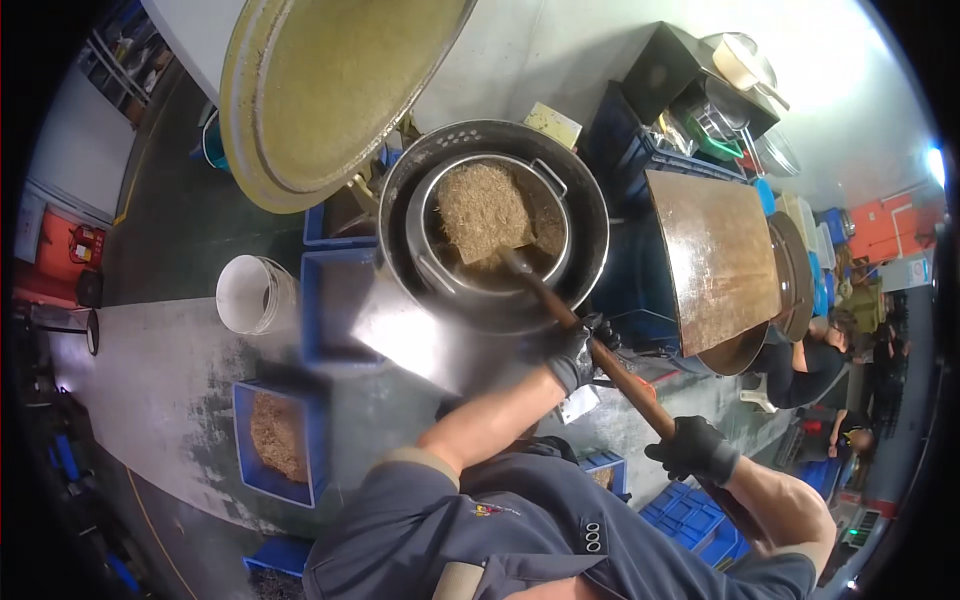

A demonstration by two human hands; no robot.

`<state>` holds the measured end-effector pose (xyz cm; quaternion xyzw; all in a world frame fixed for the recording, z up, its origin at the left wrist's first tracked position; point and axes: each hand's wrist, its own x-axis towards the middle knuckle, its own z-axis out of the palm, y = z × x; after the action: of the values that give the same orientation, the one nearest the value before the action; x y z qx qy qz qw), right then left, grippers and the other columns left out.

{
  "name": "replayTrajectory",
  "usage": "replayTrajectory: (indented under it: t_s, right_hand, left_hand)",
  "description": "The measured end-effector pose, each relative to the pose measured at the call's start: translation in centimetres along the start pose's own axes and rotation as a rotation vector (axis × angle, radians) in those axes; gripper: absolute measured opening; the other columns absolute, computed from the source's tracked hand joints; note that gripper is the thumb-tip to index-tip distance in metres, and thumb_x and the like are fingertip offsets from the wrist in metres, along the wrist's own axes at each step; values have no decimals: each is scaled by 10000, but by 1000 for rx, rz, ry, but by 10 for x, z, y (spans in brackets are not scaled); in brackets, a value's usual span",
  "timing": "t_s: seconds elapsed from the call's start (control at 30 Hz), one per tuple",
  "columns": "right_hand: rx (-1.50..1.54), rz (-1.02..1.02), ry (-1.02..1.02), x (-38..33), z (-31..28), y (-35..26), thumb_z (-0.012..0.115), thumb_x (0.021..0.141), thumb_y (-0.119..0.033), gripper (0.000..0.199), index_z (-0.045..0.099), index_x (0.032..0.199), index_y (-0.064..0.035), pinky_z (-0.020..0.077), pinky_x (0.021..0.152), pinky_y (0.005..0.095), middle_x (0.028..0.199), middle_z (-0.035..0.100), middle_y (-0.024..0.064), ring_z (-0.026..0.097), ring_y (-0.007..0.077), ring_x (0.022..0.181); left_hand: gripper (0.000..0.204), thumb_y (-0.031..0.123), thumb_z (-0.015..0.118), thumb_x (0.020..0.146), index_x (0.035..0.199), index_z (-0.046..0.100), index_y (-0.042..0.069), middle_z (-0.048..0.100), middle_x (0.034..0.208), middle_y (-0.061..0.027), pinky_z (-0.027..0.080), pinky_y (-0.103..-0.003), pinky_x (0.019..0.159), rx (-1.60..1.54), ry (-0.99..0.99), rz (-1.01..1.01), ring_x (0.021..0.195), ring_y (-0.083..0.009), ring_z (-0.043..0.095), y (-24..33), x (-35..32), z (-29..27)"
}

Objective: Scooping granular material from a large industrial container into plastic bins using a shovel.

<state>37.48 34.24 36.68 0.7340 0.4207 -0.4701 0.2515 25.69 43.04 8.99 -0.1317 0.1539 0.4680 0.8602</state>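
Observation:
Both my hands wear dark gloves and are wrapped round the long wooden handle of a shovel [628,382]. My left hand [575,362] grips it lower down, closer to the blade. Further up the shaft, my right hand [695,449] is closed on it. The blade lies over or in a steel pot [432,270] with side handles and is heaped with brown, coarse, straw-like material [485,208]. More of that material shows inside the pot around the blade. This pot sits within a larger round metal drum [594,238].
A big round lid [350,90] stands raised at upper left. Left of the drum are a white bucket [250,295] and a blue crate [318,470] holding brown material. A flat brown board [715,262] covers a vessel on the right. Seated people [815,355] are at far right.

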Motion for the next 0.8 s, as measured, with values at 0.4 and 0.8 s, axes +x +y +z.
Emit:
replayTrajectory:
  t_s: [0.4, 0.8]
  right_hand:
    - [-109, -95, 103, -19, 29, 65, 726, 714, -375, 387, 626, 754, -3, 511, 546, 351, 612, 644, 127, 647, 207, 540]
    - [-81, -121, 167, -58, 38, 65, 712, 722, -328, 354, 609, 684, 8, 498, 500, 343, 555, 619, 131, 632, 209, 500]
  left_hand:
    - [305, 343, 616, 853, 858, 606, 39, 613, 739, -82, 539, -380, 728, -112, 150, 20, 703, -232, 610, 39, -24, 6]
    - [268, 296, 549, 875, 872, 597, 32, 569, 664, -66, 499, -361, 625, -82, 167, -45, 581, -208, 543, 17, -24, 3]
